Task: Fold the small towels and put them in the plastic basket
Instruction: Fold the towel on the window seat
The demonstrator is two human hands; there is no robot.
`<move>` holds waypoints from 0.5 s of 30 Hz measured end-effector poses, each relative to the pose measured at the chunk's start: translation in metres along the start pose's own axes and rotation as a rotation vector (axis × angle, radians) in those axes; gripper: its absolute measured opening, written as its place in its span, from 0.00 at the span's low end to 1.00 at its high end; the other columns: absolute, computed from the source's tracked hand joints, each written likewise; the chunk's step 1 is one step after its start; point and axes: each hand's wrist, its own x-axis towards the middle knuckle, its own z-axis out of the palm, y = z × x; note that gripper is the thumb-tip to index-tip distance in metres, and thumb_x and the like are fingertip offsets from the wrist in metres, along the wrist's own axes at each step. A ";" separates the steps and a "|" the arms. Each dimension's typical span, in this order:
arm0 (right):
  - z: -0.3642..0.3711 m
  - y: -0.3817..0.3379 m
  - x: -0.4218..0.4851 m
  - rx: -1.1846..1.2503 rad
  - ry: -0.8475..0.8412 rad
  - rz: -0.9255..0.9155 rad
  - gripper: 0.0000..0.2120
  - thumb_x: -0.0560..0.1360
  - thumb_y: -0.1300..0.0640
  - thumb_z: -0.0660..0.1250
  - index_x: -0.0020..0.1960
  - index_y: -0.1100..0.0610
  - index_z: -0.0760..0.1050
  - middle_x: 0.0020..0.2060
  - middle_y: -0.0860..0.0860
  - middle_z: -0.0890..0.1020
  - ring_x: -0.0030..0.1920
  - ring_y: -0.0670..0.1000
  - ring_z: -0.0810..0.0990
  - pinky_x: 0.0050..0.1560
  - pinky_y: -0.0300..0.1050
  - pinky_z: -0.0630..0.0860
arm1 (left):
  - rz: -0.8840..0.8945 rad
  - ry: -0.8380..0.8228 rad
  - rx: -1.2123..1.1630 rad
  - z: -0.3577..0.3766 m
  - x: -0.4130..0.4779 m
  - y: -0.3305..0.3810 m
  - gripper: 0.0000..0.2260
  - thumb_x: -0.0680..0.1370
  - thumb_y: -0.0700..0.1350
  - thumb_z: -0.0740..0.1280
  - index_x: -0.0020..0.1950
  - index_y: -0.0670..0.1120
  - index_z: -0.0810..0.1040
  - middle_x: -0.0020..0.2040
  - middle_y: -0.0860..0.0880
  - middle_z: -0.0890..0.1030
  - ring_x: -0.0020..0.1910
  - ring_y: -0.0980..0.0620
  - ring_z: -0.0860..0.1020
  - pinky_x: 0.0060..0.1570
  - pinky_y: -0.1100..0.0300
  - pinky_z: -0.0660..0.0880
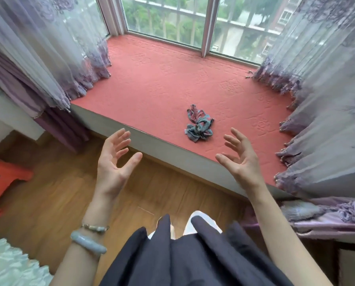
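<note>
Two bare hands are what you have in front of you, both raised with palms turned toward each other and neither touching anything. At the bottom of the frame your dark skirt point(184, 256) fills the centre, with the wood floor point(54, 195) showing beyond it. Your left forearm rises from the lower left and carries a pale bangle point(88, 242) and a thin beaded bracelet point(95, 227) at the wrist. Your left hand point(113, 162) sits left of centre, its fingers point(118, 139) spread wide and slightly curled, gripping nothing. Your right hand point(240, 159) is right of centre, its fingers point(233, 139) likewise splayed and empty.

Beyond the hands runs the grey front edge of the window seat, topped with a red quilted mat point(164, 83). One small towel point(199, 126), grey-blue with reddish patches, lies crumpled and unfolded on the mat just above and between your two hands, near the front edge and well apart from both.

An orange stool point(3, 174) stands at the left edge on the floor. Sheer purple curtains point(327, 96) hang down both sides, their hems resting on the mat. At the top of the frame the window point(193, 19) shows trees and a building outside.
</note>
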 end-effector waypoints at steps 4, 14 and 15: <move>0.012 0.001 0.016 0.005 0.081 0.037 0.34 0.67 0.59 0.73 0.68 0.46 0.64 0.61 0.47 0.75 0.62 0.42 0.74 0.53 0.33 0.74 | -0.016 -0.070 0.002 -0.003 0.034 -0.012 0.29 0.70 0.48 0.72 0.69 0.52 0.68 0.66 0.52 0.75 0.64 0.55 0.74 0.65 0.51 0.71; 0.027 0.010 0.094 0.021 0.138 0.100 0.33 0.70 0.66 0.72 0.69 0.48 0.64 0.62 0.52 0.74 0.63 0.45 0.73 0.57 0.38 0.74 | -0.028 -0.154 0.025 0.013 0.122 -0.032 0.27 0.71 0.43 0.72 0.68 0.50 0.69 0.65 0.53 0.76 0.63 0.54 0.75 0.64 0.51 0.72; 0.028 0.010 0.105 0.023 0.142 0.108 0.33 0.70 0.67 0.72 0.69 0.49 0.64 0.62 0.52 0.74 0.63 0.45 0.73 0.57 0.39 0.74 | -0.029 -0.160 0.030 0.015 0.134 -0.032 0.27 0.71 0.44 0.72 0.68 0.51 0.69 0.65 0.53 0.75 0.63 0.54 0.75 0.64 0.52 0.72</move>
